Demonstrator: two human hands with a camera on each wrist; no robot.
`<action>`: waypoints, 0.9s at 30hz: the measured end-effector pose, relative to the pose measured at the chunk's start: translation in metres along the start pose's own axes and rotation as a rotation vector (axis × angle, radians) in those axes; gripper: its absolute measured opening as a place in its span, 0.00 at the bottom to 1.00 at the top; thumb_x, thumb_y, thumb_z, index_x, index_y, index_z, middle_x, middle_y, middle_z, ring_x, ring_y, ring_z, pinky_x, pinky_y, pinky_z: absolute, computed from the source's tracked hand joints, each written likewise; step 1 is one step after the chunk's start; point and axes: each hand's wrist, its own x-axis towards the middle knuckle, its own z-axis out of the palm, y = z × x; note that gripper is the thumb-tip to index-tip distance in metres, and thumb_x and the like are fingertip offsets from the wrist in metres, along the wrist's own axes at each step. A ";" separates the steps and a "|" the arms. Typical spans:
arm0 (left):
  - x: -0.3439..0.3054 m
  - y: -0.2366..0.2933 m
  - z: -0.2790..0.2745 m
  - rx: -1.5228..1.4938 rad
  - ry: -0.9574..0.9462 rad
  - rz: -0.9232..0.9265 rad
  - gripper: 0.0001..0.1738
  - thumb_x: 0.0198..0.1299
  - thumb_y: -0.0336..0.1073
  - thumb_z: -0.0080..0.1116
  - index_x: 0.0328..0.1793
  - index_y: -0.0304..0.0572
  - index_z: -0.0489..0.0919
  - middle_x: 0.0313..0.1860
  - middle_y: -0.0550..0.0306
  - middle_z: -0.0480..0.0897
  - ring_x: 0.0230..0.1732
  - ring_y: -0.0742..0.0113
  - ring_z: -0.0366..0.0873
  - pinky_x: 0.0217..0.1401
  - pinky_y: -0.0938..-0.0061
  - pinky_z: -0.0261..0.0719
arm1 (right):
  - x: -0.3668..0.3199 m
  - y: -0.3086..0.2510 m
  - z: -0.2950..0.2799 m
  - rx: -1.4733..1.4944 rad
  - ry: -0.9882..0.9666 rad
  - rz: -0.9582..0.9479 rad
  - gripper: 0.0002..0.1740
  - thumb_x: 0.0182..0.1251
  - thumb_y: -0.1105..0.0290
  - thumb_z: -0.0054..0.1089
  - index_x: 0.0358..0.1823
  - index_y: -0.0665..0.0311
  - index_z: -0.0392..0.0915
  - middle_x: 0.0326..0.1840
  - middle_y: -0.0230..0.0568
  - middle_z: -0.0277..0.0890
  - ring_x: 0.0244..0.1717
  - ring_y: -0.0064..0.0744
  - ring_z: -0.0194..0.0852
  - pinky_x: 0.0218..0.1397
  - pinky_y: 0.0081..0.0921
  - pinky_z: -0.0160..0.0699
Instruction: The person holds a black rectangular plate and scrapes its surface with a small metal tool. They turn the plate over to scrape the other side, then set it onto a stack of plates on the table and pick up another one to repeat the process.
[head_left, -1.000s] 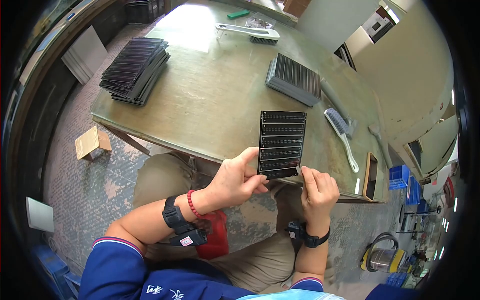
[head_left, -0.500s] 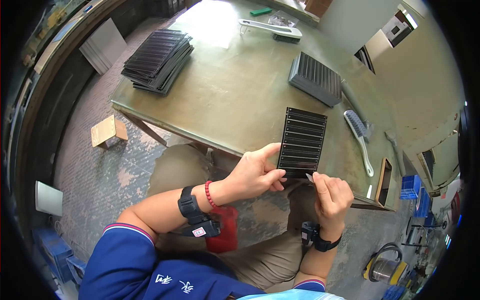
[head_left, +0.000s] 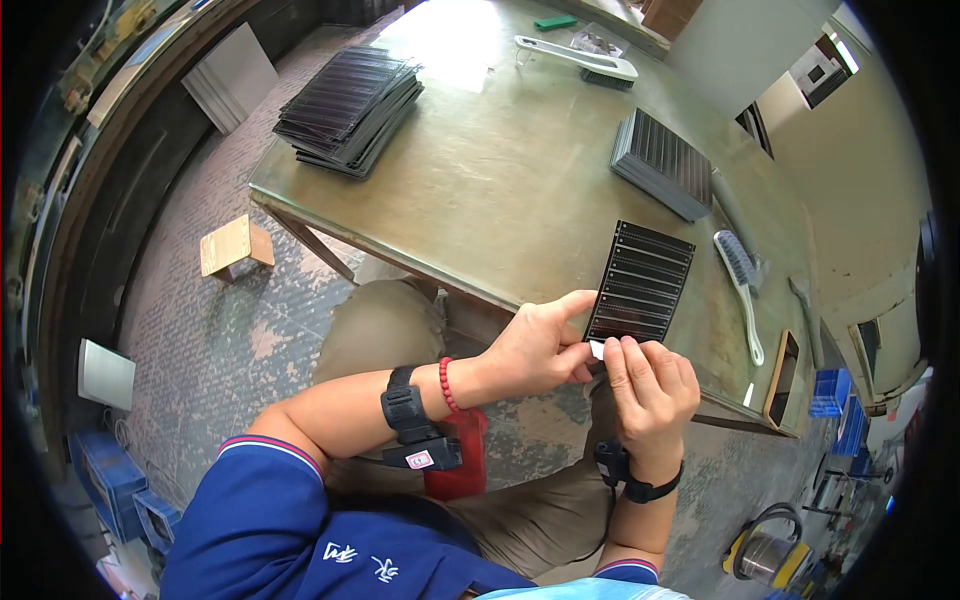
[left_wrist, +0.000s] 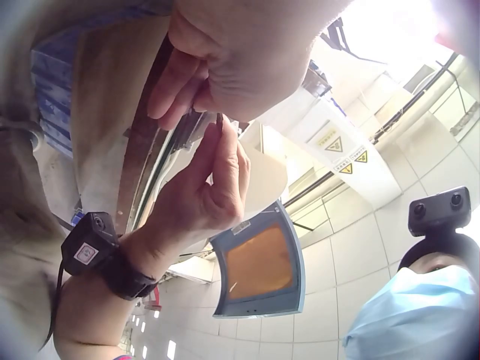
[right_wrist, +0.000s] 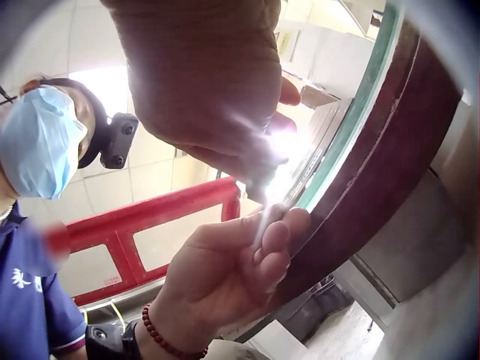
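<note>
My left hand [head_left: 545, 345] grips a black slotted circuit-board panel [head_left: 640, 285] by its lower left corner, thumb on the near edge and index finger along the side. The panel stands tilted up over the table's near edge. My right hand [head_left: 655, 395] pinches a small pale flat piece [head_left: 598, 350] at the panel's near edge, its fingertips close to the left thumb. In the left wrist view the right hand [left_wrist: 206, 187] has thumb and index finger together just below the left hand [left_wrist: 247, 56]. Glare in the right wrist view hides the pinched piece.
A loose stack of black panels [head_left: 350, 110] lies at the table's left, a neater stack [head_left: 662, 165] at the right. A white-handled brush [head_left: 752, 325] and a wooden-rimmed box [head_left: 783, 375] lie to the right. Another brush [head_left: 580, 58] lies at the back. A wooden stool [head_left: 235, 245] stands left.
The head view has shifted, so the table things sit further right in it. My right hand has moved left along the panel's near edge, closer to the left thumb. The left hand keeps its grip.
</note>
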 end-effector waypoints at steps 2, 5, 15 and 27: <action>0.000 0.002 0.000 0.011 0.001 0.010 0.29 0.60 0.22 0.53 0.70 0.36 0.64 0.27 0.51 0.86 0.29 0.71 0.86 0.30 0.78 0.83 | 0.001 0.000 0.000 -0.009 -0.005 -0.005 0.17 0.47 0.70 0.58 0.40 0.68 0.84 0.39 0.39 0.80 0.39 0.34 0.76 0.38 0.29 0.74; 0.000 0.000 0.000 0.024 0.005 0.019 0.28 0.61 0.22 0.53 0.69 0.36 0.64 0.27 0.51 0.86 0.29 0.71 0.86 0.30 0.78 0.83 | 0.002 0.002 0.000 -0.016 -0.023 -0.013 0.17 0.48 0.70 0.58 0.40 0.67 0.84 0.39 0.39 0.80 0.39 0.34 0.76 0.37 0.29 0.74; 0.000 -0.001 0.003 -0.004 0.040 0.070 0.26 0.58 0.22 0.53 0.65 0.34 0.67 0.22 0.48 0.84 0.25 0.67 0.86 0.27 0.75 0.82 | 0.004 0.003 0.002 -0.014 -0.023 -0.016 0.17 0.47 0.69 0.58 0.40 0.68 0.84 0.38 0.39 0.80 0.39 0.34 0.76 0.37 0.29 0.73; -0.001 0.007 0.001 -0.027 0.008 0.010 0.25 0.59 0.21 0.53 0.65 0.38 0.68 0.26 0.47 0.85 0.28 0.67 0.86 0.32 0.75 0.83 | -0.006 0.013 0.002 -0.004 0.003 0.036 0.18 0.43 0.69 0.58 0.39 0.67 0.83 0.36 0.37 0.78 0.37 0.35 0.76 0.34 0.29 0.72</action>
